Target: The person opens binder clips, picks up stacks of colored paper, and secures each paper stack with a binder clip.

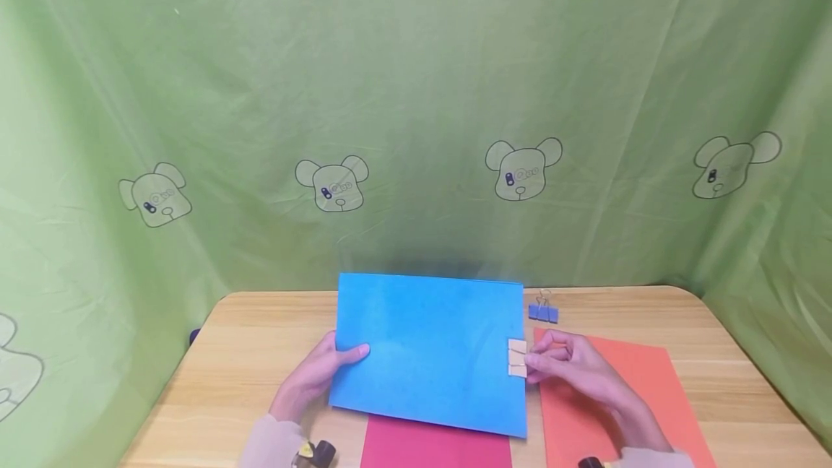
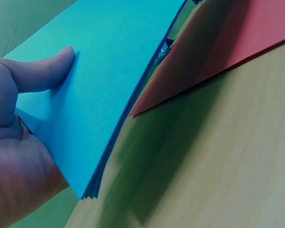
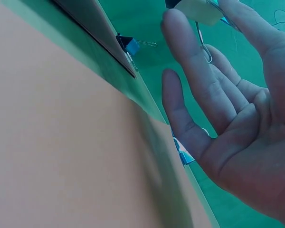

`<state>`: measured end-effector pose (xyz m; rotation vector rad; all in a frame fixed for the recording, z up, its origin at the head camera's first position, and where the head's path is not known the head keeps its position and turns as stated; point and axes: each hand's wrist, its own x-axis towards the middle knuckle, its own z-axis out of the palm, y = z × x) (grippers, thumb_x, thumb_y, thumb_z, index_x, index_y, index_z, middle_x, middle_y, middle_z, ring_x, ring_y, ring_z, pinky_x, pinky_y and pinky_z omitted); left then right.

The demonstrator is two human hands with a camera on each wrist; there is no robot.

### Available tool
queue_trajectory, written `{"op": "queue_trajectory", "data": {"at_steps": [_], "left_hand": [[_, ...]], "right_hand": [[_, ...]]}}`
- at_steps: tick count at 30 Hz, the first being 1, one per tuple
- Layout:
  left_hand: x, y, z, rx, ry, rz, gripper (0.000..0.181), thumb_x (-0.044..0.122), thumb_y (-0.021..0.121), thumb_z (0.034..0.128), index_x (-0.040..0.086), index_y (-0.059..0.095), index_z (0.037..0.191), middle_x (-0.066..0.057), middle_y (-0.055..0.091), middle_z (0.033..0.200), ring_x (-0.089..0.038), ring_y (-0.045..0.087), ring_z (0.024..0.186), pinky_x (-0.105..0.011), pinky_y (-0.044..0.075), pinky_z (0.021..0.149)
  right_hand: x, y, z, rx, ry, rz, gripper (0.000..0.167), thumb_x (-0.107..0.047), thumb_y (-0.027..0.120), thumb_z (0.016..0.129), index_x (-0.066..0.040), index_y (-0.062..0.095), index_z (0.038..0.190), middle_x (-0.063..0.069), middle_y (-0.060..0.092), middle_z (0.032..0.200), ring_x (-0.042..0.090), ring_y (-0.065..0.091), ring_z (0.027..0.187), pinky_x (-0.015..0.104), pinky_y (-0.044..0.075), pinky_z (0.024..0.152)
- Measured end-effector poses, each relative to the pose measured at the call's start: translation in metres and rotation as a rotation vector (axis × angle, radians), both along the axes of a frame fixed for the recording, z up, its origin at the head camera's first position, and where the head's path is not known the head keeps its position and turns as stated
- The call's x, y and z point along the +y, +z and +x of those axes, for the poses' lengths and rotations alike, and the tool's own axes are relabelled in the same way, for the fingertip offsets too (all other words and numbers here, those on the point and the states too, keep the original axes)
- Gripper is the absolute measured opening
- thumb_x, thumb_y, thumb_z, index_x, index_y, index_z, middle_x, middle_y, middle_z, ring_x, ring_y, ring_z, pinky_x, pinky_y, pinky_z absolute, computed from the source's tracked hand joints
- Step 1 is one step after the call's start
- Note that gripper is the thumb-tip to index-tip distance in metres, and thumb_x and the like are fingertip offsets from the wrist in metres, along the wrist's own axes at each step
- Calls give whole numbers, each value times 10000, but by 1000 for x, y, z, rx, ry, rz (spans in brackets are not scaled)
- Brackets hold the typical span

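Several smooth blue sheets (image 1: 422,352), stacked into a rectangle, tilt upward above the wood-grained bench (image 1: 260,316) at the frame's lower centre. The left hand (image 1: 318,368) has its grip clamped on their left edge, thumb laid across the front. The right hand (image 1: 575,367), fingers bent, has its grip pinching the cream binder clip (image 1: 516,358) at their right edge.

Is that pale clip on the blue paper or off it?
On: the pale clip sits across the right edge of the blue paper.
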<state>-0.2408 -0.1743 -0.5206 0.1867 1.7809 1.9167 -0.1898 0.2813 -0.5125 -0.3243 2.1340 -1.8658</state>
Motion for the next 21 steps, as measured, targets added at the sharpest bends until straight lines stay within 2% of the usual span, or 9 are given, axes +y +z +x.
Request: {"op": "queue_trajectory", "data": {"at_steps": [11, 17, 21], "left_hand": [[2, 3, 2, 11, 6, -38, 626, 225, 720, 963, -4, 415, 1459, -135, 636, 1299, -286, 643, 1176, -480, 498, 1035], [2, 4, 3, 12, 5, -38, 636, 225, 721, 962, -2, 407, 1466, -141, 632, 1309, -286, 638, 1185, -473, 496, 1038], [1, 2, 3, 8, 7, -31, 667, 224, 722, 962, 1, 371, 1483, -149, 618, 1326, -302, 634, 1196, -482, 497, 1036]], "right_hand": [[1, -1, 0, 1, -6, -2, 178, -125, 650, 1010, -8, 542, 1088, 220, 755, 989, 417, 738, 923, 249, 522, 937], [0, -1, 0, 3, -1, -11, 183, -113, 643, 1012, 6, 537, 1101, 220, 752, 1010, 405, 739, 937, 290, 548, 932], [-2, 0, 0, -16, -29, -2, 254, -133, 655, 1006, 34, 517, 1139, 208, 751, 1027, 380, 742, 949, 342, 570, 914]]}}
